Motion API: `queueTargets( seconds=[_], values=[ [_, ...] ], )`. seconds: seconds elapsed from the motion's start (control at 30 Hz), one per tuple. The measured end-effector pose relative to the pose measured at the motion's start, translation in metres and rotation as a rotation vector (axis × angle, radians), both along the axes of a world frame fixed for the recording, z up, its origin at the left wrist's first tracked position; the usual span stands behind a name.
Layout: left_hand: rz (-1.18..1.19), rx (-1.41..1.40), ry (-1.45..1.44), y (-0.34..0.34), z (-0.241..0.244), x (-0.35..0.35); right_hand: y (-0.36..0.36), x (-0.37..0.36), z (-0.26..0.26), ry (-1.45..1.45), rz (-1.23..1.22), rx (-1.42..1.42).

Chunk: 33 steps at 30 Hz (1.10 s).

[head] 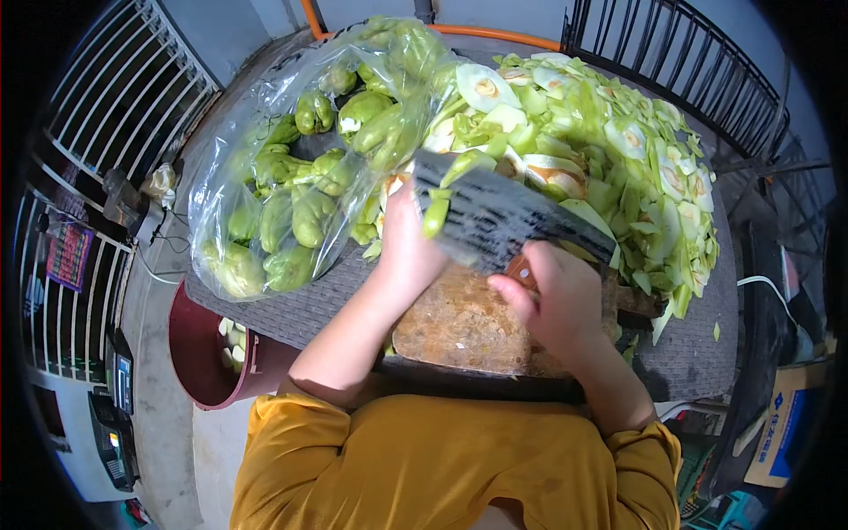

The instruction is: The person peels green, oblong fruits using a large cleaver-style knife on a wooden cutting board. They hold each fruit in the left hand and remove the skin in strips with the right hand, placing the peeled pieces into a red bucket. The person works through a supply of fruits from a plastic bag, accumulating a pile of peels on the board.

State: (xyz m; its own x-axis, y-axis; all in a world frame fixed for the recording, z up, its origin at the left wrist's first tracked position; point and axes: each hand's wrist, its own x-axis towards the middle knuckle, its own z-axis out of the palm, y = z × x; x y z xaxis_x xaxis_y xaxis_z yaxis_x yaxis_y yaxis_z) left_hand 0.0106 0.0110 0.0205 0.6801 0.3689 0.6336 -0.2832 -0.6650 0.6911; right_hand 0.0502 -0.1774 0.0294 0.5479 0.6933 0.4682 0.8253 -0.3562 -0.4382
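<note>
My right hand (560,295) is closed round the wooden handle of a broad cleaver (497,212), held above a worn wooden chopping board (464,324). Bits of green peel cling to the blade. My left hand (411,232) is at the blade's far left end, its fingers mostly hidden, so what it holds cannot be told. To the left, whole green chayotes (311,215) fill a clear plastic bag (222,192). Behind and right of the blade rises a large heap of chayote peelings and cut slices (596,132), some with brownish centres.
A dark red bucket (182,351) with pale cut pieces inside stands below the left edge of the grey table (305,315). A black metal rack (682,73) is behind at right. A cardboard box (782,424) lies at lower right.
</note>
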Motion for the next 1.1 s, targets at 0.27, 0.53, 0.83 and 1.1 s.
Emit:
queueTargets(
  seconds=[0.27,0.53,0.83,1.1],
  values=[
    [-0.023,-0.196,0.037,0.001,-0.004,0.005,-0.036,0.064,0.013,0.391,-0.423,0.336],
    [-0.356,-0.544,-0.018,0.000,-0.007,0.005,-0.039,0.025,0.030,0.068,0.085,0.231],
    [-0.138,-0.124,-0.106,-0.006,-0.005,-0.002,-0.022,0.011,0.025,0.089,0.042,0.118],
    [-0.810,-1.224,0.058,0.000,0.004,0.001,-0.045,0.038,0.023,0.659,-0.042,0.539]
  ],
)
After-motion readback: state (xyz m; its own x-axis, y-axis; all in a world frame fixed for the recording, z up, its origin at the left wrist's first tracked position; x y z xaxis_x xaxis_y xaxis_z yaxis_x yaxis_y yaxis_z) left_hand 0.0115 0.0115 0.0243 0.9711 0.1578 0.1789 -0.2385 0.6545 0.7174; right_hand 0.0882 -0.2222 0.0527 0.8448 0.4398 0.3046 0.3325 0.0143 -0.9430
